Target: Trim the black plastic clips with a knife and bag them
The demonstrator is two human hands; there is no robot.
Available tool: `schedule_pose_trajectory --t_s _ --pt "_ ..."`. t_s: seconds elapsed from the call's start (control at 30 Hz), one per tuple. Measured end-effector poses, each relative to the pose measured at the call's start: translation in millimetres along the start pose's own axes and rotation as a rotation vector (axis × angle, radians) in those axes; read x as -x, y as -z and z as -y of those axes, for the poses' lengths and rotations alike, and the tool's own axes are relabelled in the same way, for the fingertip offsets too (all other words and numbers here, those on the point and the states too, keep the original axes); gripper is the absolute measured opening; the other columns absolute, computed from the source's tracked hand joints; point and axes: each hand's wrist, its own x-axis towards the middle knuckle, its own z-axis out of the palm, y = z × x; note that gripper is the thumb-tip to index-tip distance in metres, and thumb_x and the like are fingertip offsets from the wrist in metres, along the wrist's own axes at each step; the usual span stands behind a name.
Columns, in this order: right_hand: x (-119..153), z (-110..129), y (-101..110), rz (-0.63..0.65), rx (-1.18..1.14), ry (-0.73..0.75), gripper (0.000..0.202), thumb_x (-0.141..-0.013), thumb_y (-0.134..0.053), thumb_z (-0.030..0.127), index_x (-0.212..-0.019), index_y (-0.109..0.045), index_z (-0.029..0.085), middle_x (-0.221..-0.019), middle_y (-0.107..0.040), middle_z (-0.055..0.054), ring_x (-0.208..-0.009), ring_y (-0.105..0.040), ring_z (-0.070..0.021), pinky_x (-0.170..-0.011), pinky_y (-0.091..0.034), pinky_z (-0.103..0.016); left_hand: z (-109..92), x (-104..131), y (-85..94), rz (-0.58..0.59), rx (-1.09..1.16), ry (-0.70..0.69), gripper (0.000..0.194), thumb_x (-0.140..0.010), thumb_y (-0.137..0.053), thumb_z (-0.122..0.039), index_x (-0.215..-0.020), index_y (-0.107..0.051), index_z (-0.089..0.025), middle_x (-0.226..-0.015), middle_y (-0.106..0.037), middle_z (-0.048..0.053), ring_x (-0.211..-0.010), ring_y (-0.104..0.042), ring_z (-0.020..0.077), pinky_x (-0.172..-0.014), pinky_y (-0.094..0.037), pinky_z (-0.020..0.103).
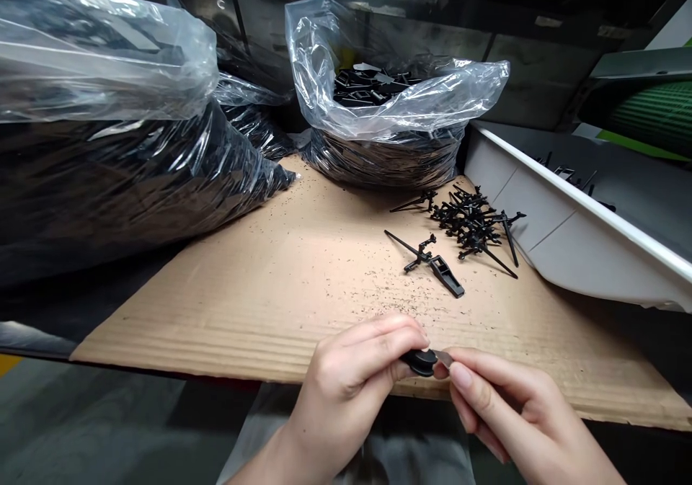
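Near the front edge of the cardboard, my left hand is closed around a small black plastic part with a rounded, grooved end; the rest of it is hidden by my fingers. My right hand pinches a thin, flat grey blade, whose tip meets the right end of the plastic part. Just beyond my hands lies a loose black clip-shaped piece against a black sprue with a long thin stem. Farther right is a heap of similar black sprues.
Cardboard covers the worktop, sprinkled with tiny dark shavings. A clear bag full of black parts stands open at the back. Another large bag fills the left side. A grey-white bin with black pieces stands at right.
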Motion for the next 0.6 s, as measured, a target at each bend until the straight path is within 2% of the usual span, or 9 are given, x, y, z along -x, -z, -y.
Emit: schedule_pose_trajectory --t_s 0.1,0.23,0.3,0.4,0.5,0.6 --pt "-5 3 10 0.110 -0.002 0.012 0.035 -0.080 -0.047 0.040 -0.055 -0.047 0.016 -0.048 -0.035 0.005 -0.044 -0.029 -0.0050 -0.038 -0.018 -0.019 -2 -2 1.6 0.056 0.038 0.047 0.034 -0.073 -0.052 0.005 -0.091 -0.066 -0.020 -0.091 -0.066 0.001 -0.087 -0.061 0.0152 -0.080 -0.046 0.020" --pt "-17 5 23 0.289 -0.082 -0.005 0.029 -0.078 -0.050 0.038 -0.062 -0.058 0.015 -0.044 -0.036 0.007 -0.039 -0.023 -0.0034 -0.035 -0.011 -0.019 -5 -5 3.4 0.103 0.089 0.102 0.025 -0.075 -0.056 -0.002 -0.088 -0.067 -0.020 -0.086 -0.067 0.002 -0.082 -0.062 0.0176 -0.075 -0.048 0.023" --pt "-21 6 27 0.379 -0.154 -0.066 0.028 -0.077 -0.051 0.039 -0.067 -0.062 0.015 -0.041 -0.036 0.007 -0.036 -0.020 -0.0029 -0.034 -0.011 -0.017 -5 -6 3.7 0.112 0.119 0.122 0.021 -0.075 -0.057 -0.004 -0.086 -0.068 -0.019 -0.084 -0.067 0.003 -0.079 -0.062 0.0179 -0.073 -0.048 0.023" --pt "-21 8 28 0.510 -0.203 -0.097 0.028 -0.073 -0.054 0.040 -0.065 -0.065 0.015 -0.039 -0.037 0.007 -0.032 -0.022 -0.0025 -0.033 -0.014 -0.017 -4 -8 2.9 0.083 0.121 0.146 0.028 -0.072 -0.057 0.001 -0.086 -0.069 -0.019 -0.088 -0.068 0.002 -0.082 -0.062 0.0170 -0.076 -0.047 0.022" --pt "-12 8 24 0.468 -0.191 -0.087 0.029 -0.072 -0.056 0.042 -0.066 -0.067 0.016 -0.040 -0.041 0.006 -0.035 -0.028 -0.0031 -0.036 -0.018 -0.017 -4 -9 1.9 0.053 0.105 0.174 0.033 -0.069 -0.056 0.004 -0.087 -0.069 -0.021 -0.089 -0.068 -0.001 -0.084 -0.062 0.0154 -0.077 -0.046 0.019" --pt "-2 5 16 0.260 -0.226 -0.104 0.024 -0.073 -0.057 0.040 -0.068 -0.066 0.018 -0.045 -0.047 0.005 -0.038 -0.032 -0.0026 -0.038 -0.023 -0.015 -6 -8 2.1 0.054 0.069 0.238 0.026 -0.069 -0.061 -0.003 -0.086 -0.069 -0.021 -0.084 -0.069 -0.001 -0.079 -0.063 0.0157 -0.071 -0.047 0.018"
